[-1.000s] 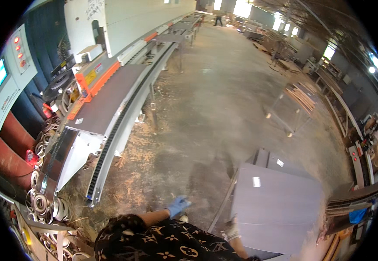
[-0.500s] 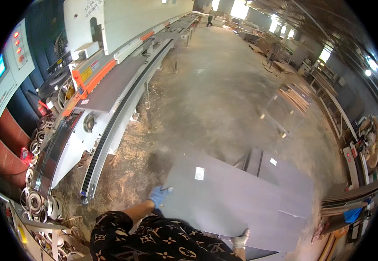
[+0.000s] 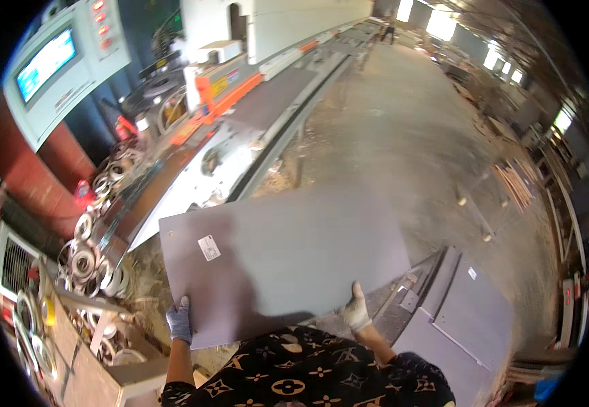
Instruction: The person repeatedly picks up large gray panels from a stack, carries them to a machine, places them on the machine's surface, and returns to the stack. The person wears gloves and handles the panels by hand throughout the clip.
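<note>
Squarely across the lower middle of the frame lies the grey-brown flat panel (image 3: 315,254) that I am holding, a white label (image 3: 209,248) stuck near its left end. My left hand (image 3: 180,320), in a bluish glove, is closed on the panel's near left edge, thumb lying over the top face. My right hand (image 3: 356,311), in a whitish glove, grips the near edge further right, thumb up on the face and fingers hidden beneath. A dark shadow falls over the panel's left half. Its far edge overlaps the near end of the edge-banding machine (image 3: 315,30) in view; I cannot tell whether the two touch. At lower right, just beside the panel, is a stack of similar panels (image 3: 474,308), the upper ones lying out of line. Along the machine, toward upper centre, runs an orange guard (image 3: 240,95). The upper left holds a pale control cabinet (image 3: 94,57) with a lit screen (image 3: 47,64) and red lights. Below it, coils of pale strip (image 3: 83,261) are heaped down the left side. Right of centre, wooden strips (image 3: 513,183) lie together, and far off at top a person (image 3: 388,34) stands on the floor (image 3: 389,136).
</note>
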